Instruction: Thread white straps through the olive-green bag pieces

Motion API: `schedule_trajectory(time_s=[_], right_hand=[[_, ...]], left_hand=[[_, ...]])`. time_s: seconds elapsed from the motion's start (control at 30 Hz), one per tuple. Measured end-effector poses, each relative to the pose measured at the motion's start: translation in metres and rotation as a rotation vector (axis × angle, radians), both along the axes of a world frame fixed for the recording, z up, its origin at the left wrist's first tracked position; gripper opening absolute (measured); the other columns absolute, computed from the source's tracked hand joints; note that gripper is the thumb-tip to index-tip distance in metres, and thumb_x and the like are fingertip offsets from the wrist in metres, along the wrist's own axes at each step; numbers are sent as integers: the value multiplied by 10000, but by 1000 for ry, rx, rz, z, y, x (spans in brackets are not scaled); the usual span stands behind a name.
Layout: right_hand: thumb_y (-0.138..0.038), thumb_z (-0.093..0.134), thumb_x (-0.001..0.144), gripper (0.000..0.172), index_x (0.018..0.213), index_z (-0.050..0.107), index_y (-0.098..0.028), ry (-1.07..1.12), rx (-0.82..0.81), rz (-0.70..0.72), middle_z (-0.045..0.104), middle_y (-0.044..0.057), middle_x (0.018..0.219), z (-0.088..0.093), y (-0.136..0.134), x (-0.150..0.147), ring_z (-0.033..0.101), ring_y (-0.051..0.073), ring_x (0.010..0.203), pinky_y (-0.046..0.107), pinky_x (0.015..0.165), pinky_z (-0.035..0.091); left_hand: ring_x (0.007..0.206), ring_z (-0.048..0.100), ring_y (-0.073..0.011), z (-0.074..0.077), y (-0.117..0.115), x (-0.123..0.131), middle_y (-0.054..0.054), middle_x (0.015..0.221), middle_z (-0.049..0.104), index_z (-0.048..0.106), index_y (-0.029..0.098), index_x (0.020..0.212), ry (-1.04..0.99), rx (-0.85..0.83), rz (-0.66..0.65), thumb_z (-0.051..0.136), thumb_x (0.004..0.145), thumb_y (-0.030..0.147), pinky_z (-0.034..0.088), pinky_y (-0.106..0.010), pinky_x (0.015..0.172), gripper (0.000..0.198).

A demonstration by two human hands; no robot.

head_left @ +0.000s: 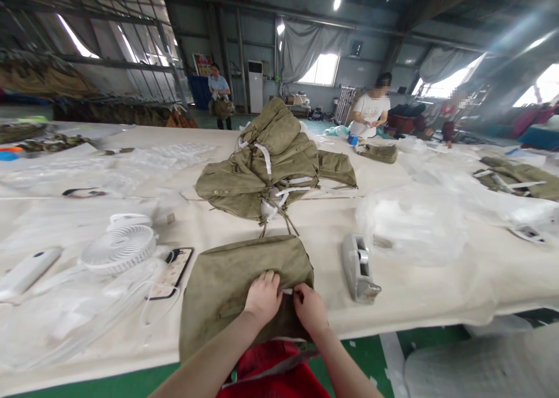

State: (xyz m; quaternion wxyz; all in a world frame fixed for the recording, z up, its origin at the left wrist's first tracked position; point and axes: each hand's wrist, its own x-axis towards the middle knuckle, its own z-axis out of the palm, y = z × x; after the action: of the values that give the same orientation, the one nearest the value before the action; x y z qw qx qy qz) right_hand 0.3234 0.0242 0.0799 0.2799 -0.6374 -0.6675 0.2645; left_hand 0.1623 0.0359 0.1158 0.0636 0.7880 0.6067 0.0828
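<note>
Together, the left hand (264,298) and right hand (311,309) sit on an olive cloth bag (218,270) lying at the near edge of the cream-covered table (332,229). The left lies palm down on it, fingers bent and close to one another; whether it grips the cloth, I cannot tell. Just beside, at three o'clock, the right has thumb and fingertips brought together, pinching the bag's cloth by a small white strip (287,291) that shows between the hands. Taking the hands as the clock's centre, a grey tape dispenser (356,275) sits near, between two and three, with a crumpled clear plastic bag (414,223) beyond it at two. Toward half past nine lie a phone (166,278) and, farther off, a white fan (120,247). At twelve, past the bag, rises a heap of olive fabric gear (279,136) with white-wrapped straps (264,156). Well beyond, a person in a white top (371,109) stands at one o'clock, and a person in a light blue top (218,84) stands at eleven, holding a brownish bundle (222,108).
</note>
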Motion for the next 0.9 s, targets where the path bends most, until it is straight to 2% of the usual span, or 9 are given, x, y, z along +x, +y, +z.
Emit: schedule_trajectory(time_s=[0.1,0.17,0.33,0.4,0.5,0.63,0.73,0.9], right_hand=[[-135,469,813,191,903,623,-205,-77,48,-9,685,58,852,-9,-4,-1,628,187,809,262,700,398],[-131,465,816,192,920,612,-198,-119,75,-7,680,62,860,-14,-7,-2,625,187,808,262,693,389],[-118,459,813,195,944,586,-188,-181,98,19,664,57,858,-21,-9,-2,615,176,793,257,696,369],[-116,464,810,193,949,579,-186,-196,101,17,660,55,862,-22,-9,-1,610,172,797,253,700,362],[-121,457,822,181,941,576,-187,-219,105,20,653,51,847,-22,-10,-2,603,168,787,253,697,354],[-139,450,840,170,943,574,-192,-242,118,34,644,42,828,-20,-12,-2,592,164,760,257,680,341],[-146,456,839,164,945,574,-187,-248,128,30,641,46,833,-21,-13,-3,586,166,752,260,674,337],[-154,472,830,151,931,580,-189,-244,127,34,636,46,823,-22,-14,-2,581,167,769,254,675,338]], left_hand=[[1220,440,-295,-9,-1,3,-143,1301,505,564,149,1087,-24,163,-18,532,771,199,316,-445,1068,322],[1284,388,-304,-16,-1,6,-159,1404,422,563,138,1117,-30,231,-25,524,784,188,270,-464,1103,339],[1340,345,-274,-37,3,19,-164,1444,388,558,137,1150,-7,340,-79,429,861,159,269,-475,1114,317],[1347,337,-264,-41,4,23,-159,1446,388,550,145,1161,-3,345,-79,386,876,133,278,-488,1109,330],[1347,331,-267,-32,7,21,-150,1455,373,564,158,1124,-46,278,-93,425,843,116,270,-501,1114,316],[1362,279,-272,-2,12,1,-106,1493,297,564,199,1123,-104,119,-252,592,714,161,231,-466,1142,411],[1370,251,-267,14,14,-12,-81,1499,276,554,230,1160,-98,68,-310,634,713,244,211,-459,1149,455],[1357,275,-261,10,17,-12,-93,1471,324,583,229,1114,-80,94,-290,605,783,314,214,-477,1142,343]])
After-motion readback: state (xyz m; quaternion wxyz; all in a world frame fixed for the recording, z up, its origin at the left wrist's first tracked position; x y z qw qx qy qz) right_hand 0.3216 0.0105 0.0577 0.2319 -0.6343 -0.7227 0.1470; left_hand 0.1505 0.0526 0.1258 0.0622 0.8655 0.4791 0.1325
